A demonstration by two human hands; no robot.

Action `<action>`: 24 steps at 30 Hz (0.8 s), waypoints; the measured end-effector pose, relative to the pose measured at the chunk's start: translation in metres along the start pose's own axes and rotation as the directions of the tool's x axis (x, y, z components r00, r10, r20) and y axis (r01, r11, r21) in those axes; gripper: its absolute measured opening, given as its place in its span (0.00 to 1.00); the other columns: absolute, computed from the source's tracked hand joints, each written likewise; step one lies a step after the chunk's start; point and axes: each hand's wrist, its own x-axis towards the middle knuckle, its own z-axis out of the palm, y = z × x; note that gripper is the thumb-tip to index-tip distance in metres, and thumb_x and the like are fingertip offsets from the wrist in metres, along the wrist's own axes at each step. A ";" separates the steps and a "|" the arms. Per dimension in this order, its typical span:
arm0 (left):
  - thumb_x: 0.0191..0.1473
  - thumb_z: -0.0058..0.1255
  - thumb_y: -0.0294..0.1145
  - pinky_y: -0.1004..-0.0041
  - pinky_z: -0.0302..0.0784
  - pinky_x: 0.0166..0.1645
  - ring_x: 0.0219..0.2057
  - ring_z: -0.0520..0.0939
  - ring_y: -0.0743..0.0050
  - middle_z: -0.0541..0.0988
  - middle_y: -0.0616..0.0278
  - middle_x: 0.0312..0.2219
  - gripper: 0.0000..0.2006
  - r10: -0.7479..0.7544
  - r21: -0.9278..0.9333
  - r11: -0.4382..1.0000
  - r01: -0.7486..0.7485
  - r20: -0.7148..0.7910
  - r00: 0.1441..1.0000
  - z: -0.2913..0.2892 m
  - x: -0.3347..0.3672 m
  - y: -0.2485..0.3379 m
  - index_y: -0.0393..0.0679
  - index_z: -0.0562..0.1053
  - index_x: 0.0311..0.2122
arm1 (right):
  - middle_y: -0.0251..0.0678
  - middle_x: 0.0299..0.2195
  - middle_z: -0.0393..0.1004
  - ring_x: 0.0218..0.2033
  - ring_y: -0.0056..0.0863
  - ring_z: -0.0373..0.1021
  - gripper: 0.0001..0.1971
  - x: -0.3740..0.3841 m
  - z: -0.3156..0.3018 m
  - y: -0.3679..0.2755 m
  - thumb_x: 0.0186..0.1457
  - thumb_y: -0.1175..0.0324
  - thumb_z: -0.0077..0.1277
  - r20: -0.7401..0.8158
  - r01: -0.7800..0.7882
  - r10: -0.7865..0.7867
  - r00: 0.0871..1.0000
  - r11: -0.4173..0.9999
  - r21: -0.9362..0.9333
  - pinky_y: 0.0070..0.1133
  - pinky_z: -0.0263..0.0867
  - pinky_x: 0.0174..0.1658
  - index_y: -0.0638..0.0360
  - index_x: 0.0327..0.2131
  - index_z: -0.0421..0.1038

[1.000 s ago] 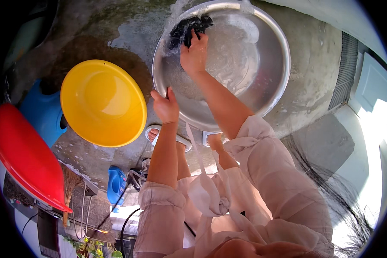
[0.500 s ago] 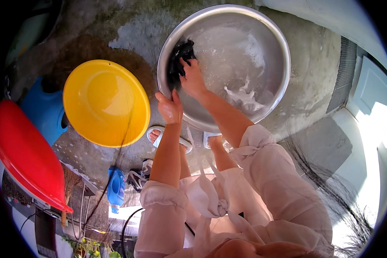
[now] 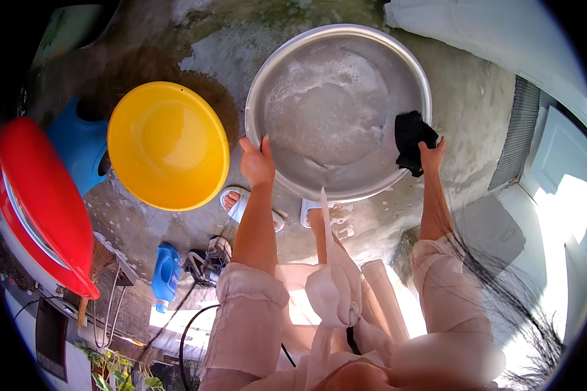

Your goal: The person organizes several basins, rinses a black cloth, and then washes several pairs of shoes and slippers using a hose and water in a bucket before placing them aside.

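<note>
A wide metal basin (image 3: 287,47) stands on the ground before me, with cloudy, foamy water in its bottom. My left hand (image 3: 258,163) grips the basin's left rim, the thumb to the inner side and the fingers outside. At the right rim, my right hand (image 3: 432,158) holds a black cloth (image 3: 411,138). The cloth is bunched and drapes over the rim, partly inside the basin. What kind of cloth it is, I cannot make out.
Left of the metal basin stands a yellow basin (image 3: 166,146). Beyond it are a blue plastic container (image 3: 78,146) and a red basin (image 3: 45,202) on its side. A blue bottle (image 3: 167,270) and dark shoes (image 3: 205,264) lie near my feet. A grating (image 3: 516,130) runs along the right.
My right hand has carried the black cloth from the basin's left side to its right rim. My left hand has stayed at the left rim. The splashing water has settled.
</note>
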 end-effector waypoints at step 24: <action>0.43 0.54 0.46 0.62 0.68 0.29 0.22 0.75 0.51 0.74 0.48 0.19 0.21 -0.691 -0.392 0.691 0.607 -0.115 0.713 -0.069 -0.132 -0.032 0.32 0.71 0.25 | 0.39 0.33 0.73 0.35 0.25 0.68 0.19 -0.082 -0.281 -0.198 0.42 0.72 0.49 0.507 0.393 -0.460 0.729 0.888 0.240 0.19 0.61 0.42 0.67 0.41 0.67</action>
